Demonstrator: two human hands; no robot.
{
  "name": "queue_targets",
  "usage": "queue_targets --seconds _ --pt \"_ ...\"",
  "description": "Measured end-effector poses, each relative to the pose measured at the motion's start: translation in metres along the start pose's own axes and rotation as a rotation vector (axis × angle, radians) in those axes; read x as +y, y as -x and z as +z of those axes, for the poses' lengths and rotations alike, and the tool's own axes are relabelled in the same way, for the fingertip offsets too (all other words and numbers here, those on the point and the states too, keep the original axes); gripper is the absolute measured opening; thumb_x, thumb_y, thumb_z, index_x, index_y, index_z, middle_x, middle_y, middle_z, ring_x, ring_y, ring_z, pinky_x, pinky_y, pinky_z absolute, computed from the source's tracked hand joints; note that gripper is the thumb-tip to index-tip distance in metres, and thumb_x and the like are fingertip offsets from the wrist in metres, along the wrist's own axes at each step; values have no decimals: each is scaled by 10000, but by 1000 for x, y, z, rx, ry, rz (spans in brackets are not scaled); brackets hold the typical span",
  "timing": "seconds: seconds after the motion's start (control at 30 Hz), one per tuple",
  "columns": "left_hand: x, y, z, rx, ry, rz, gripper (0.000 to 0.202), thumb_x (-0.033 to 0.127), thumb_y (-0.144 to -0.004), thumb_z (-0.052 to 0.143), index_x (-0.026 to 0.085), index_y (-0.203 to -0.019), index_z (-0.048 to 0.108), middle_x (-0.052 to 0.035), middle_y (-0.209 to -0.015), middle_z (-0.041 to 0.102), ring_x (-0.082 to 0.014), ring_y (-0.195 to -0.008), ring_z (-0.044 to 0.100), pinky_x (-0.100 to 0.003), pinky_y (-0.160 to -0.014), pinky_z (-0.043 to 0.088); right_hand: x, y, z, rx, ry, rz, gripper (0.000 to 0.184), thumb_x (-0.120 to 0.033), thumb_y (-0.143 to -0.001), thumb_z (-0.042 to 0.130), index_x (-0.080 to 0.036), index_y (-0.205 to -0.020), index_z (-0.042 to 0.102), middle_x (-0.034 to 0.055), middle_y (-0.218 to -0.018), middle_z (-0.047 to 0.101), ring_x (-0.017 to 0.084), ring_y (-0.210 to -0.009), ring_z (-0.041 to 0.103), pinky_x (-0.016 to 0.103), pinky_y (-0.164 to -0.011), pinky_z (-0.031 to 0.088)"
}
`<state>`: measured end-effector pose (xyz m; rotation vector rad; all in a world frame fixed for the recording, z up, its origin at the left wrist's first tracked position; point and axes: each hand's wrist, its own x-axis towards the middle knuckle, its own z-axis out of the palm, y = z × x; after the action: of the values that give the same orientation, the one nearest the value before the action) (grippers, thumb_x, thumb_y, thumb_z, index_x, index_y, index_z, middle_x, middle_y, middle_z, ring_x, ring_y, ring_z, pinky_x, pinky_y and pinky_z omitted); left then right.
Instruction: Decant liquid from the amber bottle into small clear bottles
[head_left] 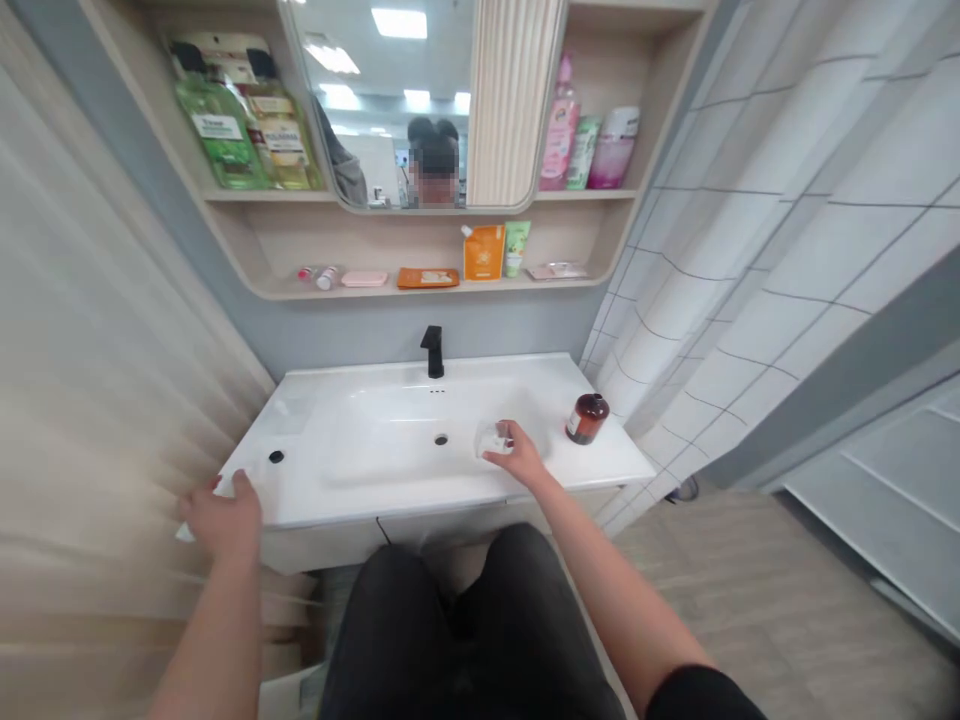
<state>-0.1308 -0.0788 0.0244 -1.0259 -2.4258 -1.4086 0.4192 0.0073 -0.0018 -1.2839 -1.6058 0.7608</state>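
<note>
My right hand (519, 458) is closed around a small clear cup (489, 440), over the right part of the white basin (390, 465). At the left end of the counter, my left hand (223, 515) has its fingers bent around something whitish (185, 534), mostly hidden and blurred. Close to that hand, a small round black piece (277, 456) lies on the counter, with a faint clear rectangular thing (291, 414) behind it. To the right of my right hand stands a brown bottle (587, 418) with a dark top.
A black faucet (433, 352) rises behind the basin, above the drain (441, 439). Bottles and packets stand on the cabinet shelf (360, 292) and beside the mirror (375, 120). Curtains hang at the left (90, 300) and right (720, 260), close to the counter ends.
</note>
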Motion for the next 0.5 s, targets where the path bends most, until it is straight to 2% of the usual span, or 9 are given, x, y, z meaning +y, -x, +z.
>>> queue_targets --seconds 0.07,0.1,0.13,0.2,0.27,0.33,0.4,0.43,0.5 --pt "31 20 8 25 45 128 409 489 -964 623 164 -1211 641 -85 -1005 584 -344 -1181 570 -500 -1126 452 13 4 -22 4 1 26 694 -485 -684 931 -250 -1262 628 84 -1218 745 274 -1059 716 419 -915 581" --pt "55 34 14 -32 89 203 405 496 -968 632 174 -1213 650 -66 -964 571 -332 -1139 583 -490 -1106 467 19 6 -31 7 -5 45 701 -481 -677 936 -245 -1262 630 85 -1205 747 270 -1039 717 420 -908 584" --pt "83 51 22 -116 148 273 396 504 -965 643 186 -1201 659 -60 -968 578 -316 -1093 596 -482 -1080 484 25 7 -37 9 -9 64 705 -477 -676 941 -240 -1263 630 85 -1188 750 266 -1019 720 422 -904 586" --pt "150 91 41 -324 320 404 384 493 -965 662 205 -1219 665 -84 -1121 629 -273 -1008 630 -435 -967 536 32 9 -44 18 -5 96 703 -472 -686 945 -230 -1266 631 86 -1159 757 265 -997 727 430 -909 592" --pt "222 136 64 -589 488 561 410 463 -950 708 215 -1274 664 -108 -1253 663 -262 -1017 666 -410 -904 561 34 10 -45 31 12 104 722 -470 -701 944 -226 -1299 623 95 -1175 759 270 -1009 733 443 -934 598" --pt "288 183 89 -834 591 685 461 416 -927 759 222 -1334 664 -122 -1332 684 -281 -1123 690 -426 -968 568 34 11 -43 40 36 88 775 -479 -729 928 -224 -1381 594 114 -1235 752 284 -1044 736 464 -966 600" --pt "344 229 114 -1025 612 733 587 383 -883 824 213 -1414 644 -148 -1411 680 -308 -1233 690 -455 -1066 553 32 11 -41 25 68 35 793 -478 -780 880 -215 -1457 561 143 -1325 729 319 -1137 727 506 -1033 588" --pt "368 251 126 -1111 594 738 681 370 -854 858 212 -1470 616 -163 -1478 656 -319 -1294 677 -463 -1114 537 32 11 -40 13 90 -5 777 -467 -811 847 -209 -1482 553 161 -1387 705 345 -1222 705 533 -1088 565" --pt "405 289 148 -1204 524 714 913 385 -782 930 213 -1583 526 -183 -1629 558 -337 -1427 615 -453 -1205 484 33 10 -38 -8 142 -70 696 -413 -868 775 -208 -1499 565 178 -1505 644 390 -1410 608 576 -1212 479"
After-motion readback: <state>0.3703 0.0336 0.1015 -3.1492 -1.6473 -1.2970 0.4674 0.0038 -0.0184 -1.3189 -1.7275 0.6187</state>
